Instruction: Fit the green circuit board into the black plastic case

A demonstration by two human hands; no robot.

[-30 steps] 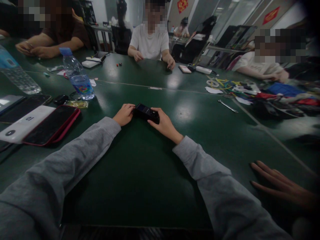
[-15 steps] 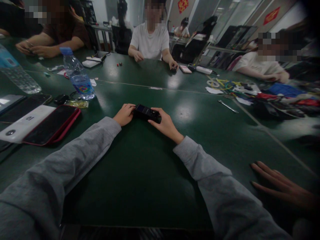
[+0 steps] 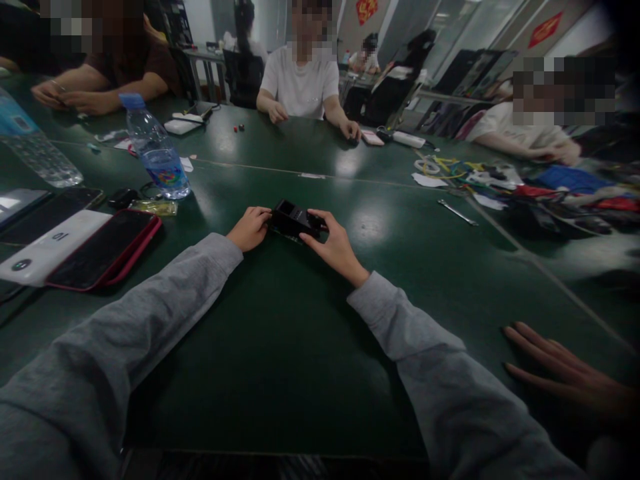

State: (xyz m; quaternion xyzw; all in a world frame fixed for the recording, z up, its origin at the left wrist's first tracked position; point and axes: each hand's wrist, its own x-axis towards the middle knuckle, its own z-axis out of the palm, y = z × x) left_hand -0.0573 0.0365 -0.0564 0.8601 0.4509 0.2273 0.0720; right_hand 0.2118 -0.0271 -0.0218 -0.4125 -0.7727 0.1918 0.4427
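Observation:
A small black device [image 3: 296, 220] with a dark screen is held between my two hands just over the green table; its exact kind is unclear. My left hand [image 3: 250, 229] pinches its left end with closed fingers. Thumb and fingers of my right hand [image 3: 333, 245] grip the opposite end from both sides. The device is tilted, and its near side shows as a dark face below the screen. My fingers hide parts of both ends.
To the left stand a water bottle [image 3: 157, 157] and a larger bottle [image 3: 37, 143], near several phones [image 3: 103, 250]. A wrench [image 3: 457, 213] and a heap of cables [image 3: 450, 170] lie right. Another person's hand [image 3: 565, 367] rests at lower right. Several people sit around.
The black device has tilted and its screen end has risen slightly. My right hand has shifted a little with it; my left hand stays almost in place.

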